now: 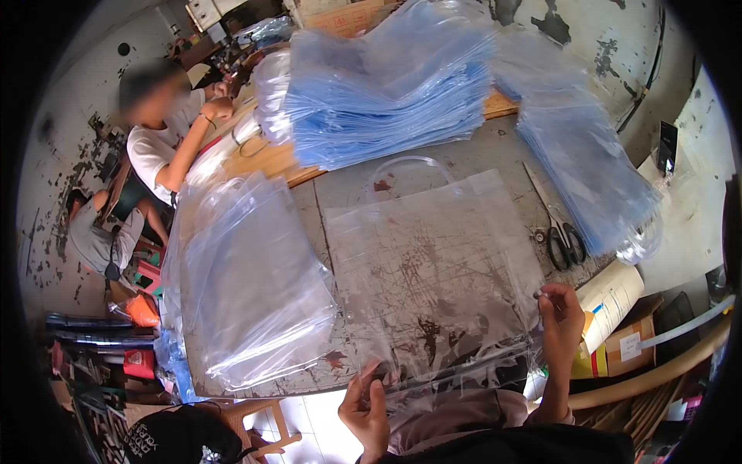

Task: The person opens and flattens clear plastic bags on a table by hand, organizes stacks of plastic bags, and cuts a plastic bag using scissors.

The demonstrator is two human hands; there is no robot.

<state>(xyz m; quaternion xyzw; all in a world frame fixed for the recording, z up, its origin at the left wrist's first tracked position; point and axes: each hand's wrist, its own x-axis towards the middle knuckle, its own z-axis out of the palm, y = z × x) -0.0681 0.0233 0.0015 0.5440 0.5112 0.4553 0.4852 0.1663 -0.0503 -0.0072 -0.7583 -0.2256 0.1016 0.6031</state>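
Observation:
A clear plastic bag lies flat on the worn table in front of me, its looped handle pointing away. At the bag's near left corner, my left hand is closed on the plastic edge. My right hand pinches at the bag's right side; a tiny dark spot shows by the fingertips, too small to name. To the left rests a stack of clear bags with handles. Black-handled scissors lie right of the bag, beyond my right hand.
A tall pile of bluish plastic sheets stands at the back, with another bluish stack at right. A co-worker sits at the far left; another person is behind. Rolled paper and a cardboard box flank the table's right edge.

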